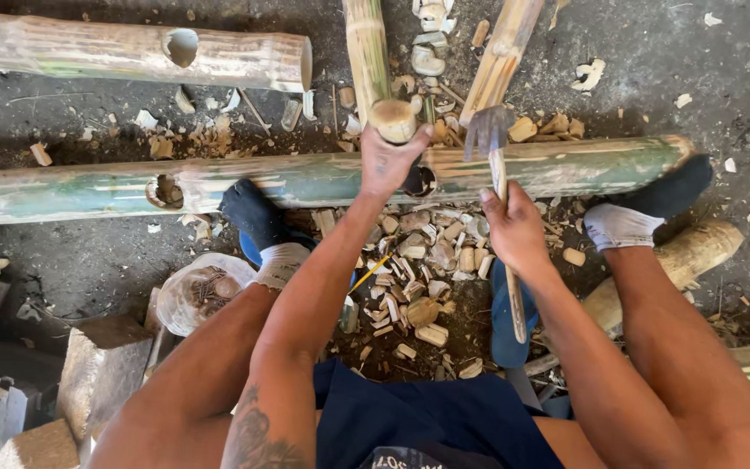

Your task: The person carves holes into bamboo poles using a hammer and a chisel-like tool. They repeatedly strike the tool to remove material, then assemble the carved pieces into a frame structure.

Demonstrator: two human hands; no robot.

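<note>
A long green bamboo pole (305, 181) lies on the dark floor (705, 78) with its long axis running left to right across the view, its cut end pointing right near the person's right foot. Both feet, in dark-and-white socks (264, 227), press on it from the near side. Holes are cut in its upper face, one at the left and one at the middle.

The left hand (385, 163) rests at the middle hole, its grip closed around the lower end of a thinner bamboo piece (373, 61) whose long axis runs away from the person, towards the top of the view; its round cut end faces the camera.

The right hand (514, 227) is wrapped tight around the wooden handle of a hammer (490, 130), handle pointing back towards the person and the metal head, blurred and apparently moving, just above the pole.

Pale wood chips (418, 269) litter the floor between the legs. A second holed bamboo pole (132, 50) lies parallel beyond.
</note>
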